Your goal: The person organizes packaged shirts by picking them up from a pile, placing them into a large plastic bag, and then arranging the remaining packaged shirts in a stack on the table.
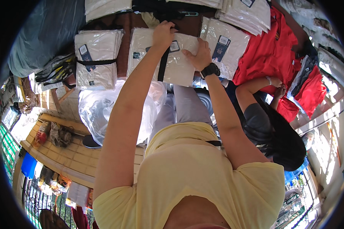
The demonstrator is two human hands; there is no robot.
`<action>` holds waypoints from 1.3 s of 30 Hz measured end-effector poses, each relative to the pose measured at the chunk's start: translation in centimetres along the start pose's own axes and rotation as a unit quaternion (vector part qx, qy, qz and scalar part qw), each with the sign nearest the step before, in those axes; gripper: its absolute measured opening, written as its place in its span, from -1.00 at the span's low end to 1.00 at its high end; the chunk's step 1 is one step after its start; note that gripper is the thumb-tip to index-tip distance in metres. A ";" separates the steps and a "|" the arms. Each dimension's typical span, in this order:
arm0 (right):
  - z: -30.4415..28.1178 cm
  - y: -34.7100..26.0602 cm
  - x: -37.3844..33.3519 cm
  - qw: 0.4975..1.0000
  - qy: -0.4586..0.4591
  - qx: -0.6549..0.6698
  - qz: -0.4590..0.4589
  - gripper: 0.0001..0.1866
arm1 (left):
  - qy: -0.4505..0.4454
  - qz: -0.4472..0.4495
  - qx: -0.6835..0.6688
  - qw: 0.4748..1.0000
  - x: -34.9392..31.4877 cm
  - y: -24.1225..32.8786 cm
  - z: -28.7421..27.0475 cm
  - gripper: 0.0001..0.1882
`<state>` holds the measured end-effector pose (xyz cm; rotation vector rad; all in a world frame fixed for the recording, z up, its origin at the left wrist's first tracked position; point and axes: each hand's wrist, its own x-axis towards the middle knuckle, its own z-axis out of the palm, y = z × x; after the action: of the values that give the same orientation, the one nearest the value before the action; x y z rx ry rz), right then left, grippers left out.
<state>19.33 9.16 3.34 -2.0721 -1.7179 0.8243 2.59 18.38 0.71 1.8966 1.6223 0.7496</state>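
A stack of cream folded garments in clear plastic lies before me at the near table edge. Across it runs a black strap. My left hand is closed at the stack's far edge, its fingers bent around the strap's far end; the fingertips are partly hidden. Resting on the right part of the stack is my right hand, thumb spread away from the fingers, with a black watch on the wrist. A dark tag shows under the plastic between my hands.
To the left sits a strapped garment stack; another packaged stack lies right. Red garments cover the table's right side, where a co-worker handles cloth. A clear plastic bag hangs below the table edge. A wooden bench stands behind.
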 end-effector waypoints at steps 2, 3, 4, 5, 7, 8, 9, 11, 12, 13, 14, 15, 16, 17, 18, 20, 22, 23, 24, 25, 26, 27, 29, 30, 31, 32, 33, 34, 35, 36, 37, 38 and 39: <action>-1.2 -1.8 0.4 0.993 -0.041 -0.111 0.027 -0.24 | 0.024 -0.011 -0.052 0.998 -0.7 -1.3 0.0 -0.87; -1.4 -2.0 1.3 0.994 0.007 -0.107 -0.028 -0.33 | 0.026 -0.027 -0.083 0.996 -0.5 -1.3 0.1 -0.86; -1.2 -1.8 2.8 0.990 0.054 -0.103 -0.081 -0.41 | 0.026 -0.043 -0.114 0.992 -0.4 -1.2 0.2 -0.85; -0.9 -1.8 4.5 0.981 0.100 -0.099 -0.135 -0.48 | 0.026 -0.059 -0.144 0.987 -0.3 -1.0 0.3 -0.85; 0.8 -2.4 8.1 0.984 0.007 -0.085 -0.157 -0.67 | 0.046 -0.064 -0.123 0.989 -0.3 -1.8 0.4 -0.84; 2.1 -2.1 9.8 0.987 -0.073 -0.054 -0.135 -0.70 | 0.055 -0.066 -0.114 0.990 -0.3 -2.0 0.6 -0.84; 3.3 -1.5 11.3 0.982 -0.150 -0.025 -0.109 -0.72 | 0.063 -0.074 -0.115 0.989 -0.1 -1.7 0.6 -0.83; 4.6 -0.7 13.1 0.957 -0.245 0.147 -0.042 -0.73 | 0.078 -0.091 -0.117 0.986 0.3 -0.9 0.7 -0.82; 5.1 -0.7 13.6 0.928 -0.292 0.232 -0.011 -0.73 | 0.075 -0.093 -0.108 0.987 0.2 -0.8 0.6 -0.83; 5.3 -0.4 14.0 0.934 -0.302 0.190 -0.018 -0.73 | 0.072 -0.094 -0.099 0.988 0.2 -0.8 0.5 -0.84; 5.5 -0.1 14.1 0.929 -0.291 0.227 0.001 -0.72 | 0.068 -0.095 -0.091 0.989 0.3 -0.6 0.4 -0.85; 5.7 -0.4 14.0 0.922 -0.285 0.263 0.018 -0.72 | 0.076 -0.096 -0.124 0.985 0.2 -0.7 0.3 -0.86; 5.7 -0.6 13.8 0.913 -0.277 0.299 0.037 -0.71 | 0.084 -0.097 -0.158 0.979 0.3 -0.7 0.2 -0.87; 5.8 -0.8 13.7 0.907 -0.267 0.321 0.049 -0.74 | 0.091 -0.097 -0.192 0.972 0.3 -0.7 0.2 -0.88; 5.8 -0.8 13.7 0.903 -0.254 0.342 0.062 -0.76 | 0.083 -0.109 -0.197 0.971 0.4 -0.6 0.3 -0.89; 5.5 -0.6 14.1 0.913 -0.237 0.324 0.077 -0.77 | 0.065 -0.133 -0.207 0.967 0.6 -0.2 0.5 -0.88; 5.3 -1.4 14.3 0.936 -0.239 0.246 0.079 -0.74 | 0.067 -0.140 -0.240 0.958 0.5 -0.8 0.7 -0.86; 5.1 -1.8 14.4 0.944 -0.246 0.212 0.059 -0.71 | 0.069 -0.143 -0.256 0.953 0.4 -1.1 0.7 -0.85; 4.9 -2.2 14.5 0.950 -0.253 0.177 0.040 -0.67 | 0.086 -0.108 -0.213 0.967 0.4 -1.3 0.5 -0.84; 4.8 -2.7 14.5 0.955 -0.260 0.143 0.019 -0.64 | 0.104 -0.073 -0.168 0.978 0.4 -1.6 0.3 -0.83; 4.7 -3.2 14.4 0.957 -0.258 0.132 0.018 -0.62 | 0.123 -0.038 -0.121 0.984 0.2 -1.9 0.0 -0.81; 4.6 -2.6 14.6 0.960 -0.250 0.121 0.022 -0.61 | 0.103 -0.024 -0.132 0.986 0.4 -1.3 -0.1 -0.81; 4.9 -2.0 14.8 0.966 -0.244 0.083 -0.014 -0.62 | 0.065 0.004 -0.153 0.986 0.5 -0.2 -0.5 -0.79; 5.8 -0.7 15.3 0.969 -0.237 0.055 -0.050 -0.65 | 0.038 0.032 -0.159 0.986 1.2 0.9 -0.6 -0.77; 6.3 -0.5 15.4 0.967 -0.238 0.028 -0.090 -0.67 | 0.016 0.052 -0.159 0.986 1.4 1.3 -0.8 -0.75; 6.4 0.1 15.5 0.965 -0.245 0.028 -0.088 -0.69 | -0.007 0.073 -0.161 0.984 1.6 1.7 -0.9 -0.73; 6.4 -0.4 15.1 0.962 -0.256 0.031 -0.091 -0.71 | -0.021 0.092 -0.136 0.986 1.7 1.4 -1.2 -0.72; 6.4 -0.9 14.8 0.959 -0.267 0.032 -0.093 -0.72 | -0.037 0.111 -0.112 0.987 1.8 1.0 -1.4 -0.71; 6.1 -1.1 14.6 0.957 -0.272 0.048 -0.085 -0.73 | -0.053 0.131 -0.088 0.986 2.0 0.6 -1.6 -0.70; 5.5 -1.2 14.5 0.956 -0.278 0.063 -0.077 -0.74 | -0.061 0.134 -0.072 0.986 2.1 0.0 -1.6 -0.69; 5.0 -1.3 14.4 0.954 -0.282 0.078 -0.069 -0.74 | -0.071 0.138 -0.057 0.986 2.2 -0.6 -1.7 -0.68; 4.5 -1.5 14.3 0.953 -0.282 0.084 -0.079 -0.73 | -0.080 0.142 -0.042 0.986 2.2 -1.1 -1.6 -0.67; 4.2 -1.2 14.4 0.952 -0.278 0.090 -0.087 -0.72 | -0.084 0.136 -0.051 0.986 2.5 -1.1 -1.2 -0.68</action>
<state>17.32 22.93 -2.46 -1.6302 -1.9630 1.5498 1.27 21.00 0.99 2.0701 1.2143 0.7424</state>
